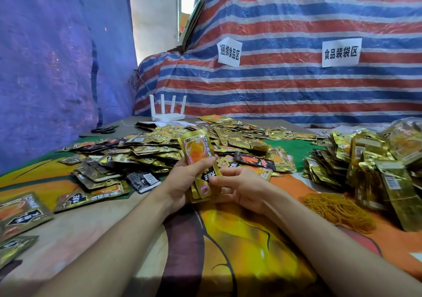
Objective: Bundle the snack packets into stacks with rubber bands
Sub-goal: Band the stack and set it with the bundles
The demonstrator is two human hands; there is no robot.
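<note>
Gathering step: the left hand point(182, 182) grips a stack of snack packets point(199, 154) above the loose pile point(146, 148) while the right hand point(242, 188) pinches its lower end; next, probably, one of the rubber bands point(338, 210) lying to the right.

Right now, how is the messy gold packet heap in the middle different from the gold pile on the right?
The middle heap of shiny gold foil snack packets lies loose, flat and scattered; the right pile of gold foil packets sits in thick bundles, stacked higher. Both are shiny gold.
</note>
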